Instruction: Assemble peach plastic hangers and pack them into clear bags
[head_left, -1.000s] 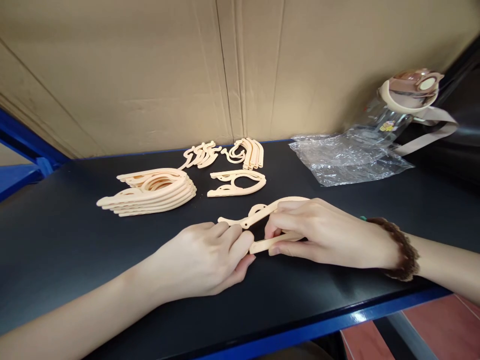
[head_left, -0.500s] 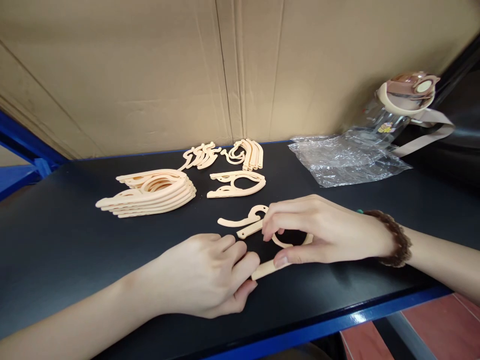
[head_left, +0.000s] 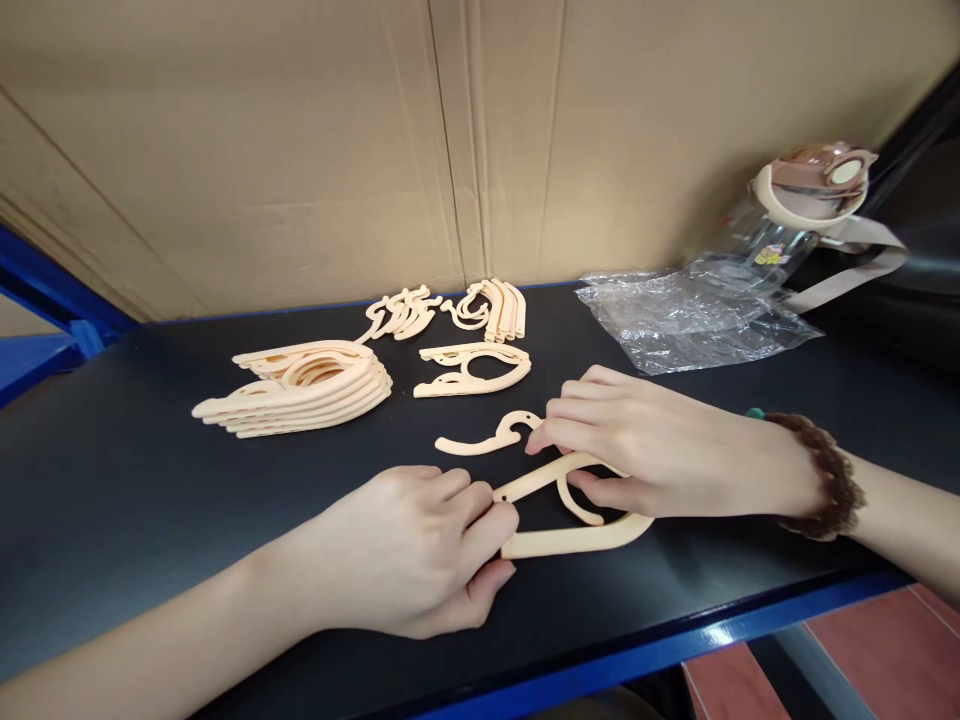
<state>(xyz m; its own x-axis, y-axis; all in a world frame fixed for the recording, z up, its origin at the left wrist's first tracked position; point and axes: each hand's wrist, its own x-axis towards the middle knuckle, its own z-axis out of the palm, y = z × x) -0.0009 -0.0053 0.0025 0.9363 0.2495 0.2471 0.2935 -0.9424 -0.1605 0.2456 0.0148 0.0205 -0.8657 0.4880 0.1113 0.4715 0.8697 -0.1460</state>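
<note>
Both hands (head_left: 420, 550), hanger (head_left: 574, 541) near blue edge (head_left: 720, 635)

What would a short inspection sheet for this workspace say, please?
Surface: black tabletop with a blue front edge.
Job's things: cream frame nearest; loose hook piece just beyond; cream stack farther left, more cream pieces at the back.
Clutter: clear plastic and a lidded bottle, far right.
Grips: left grip curled at the frame's left end, contact partly hidden; right grip over its right part, thumb and fingers apart.
Cables: nothing seen.
Surroundings: tan panel behind, red floor below.
</note>
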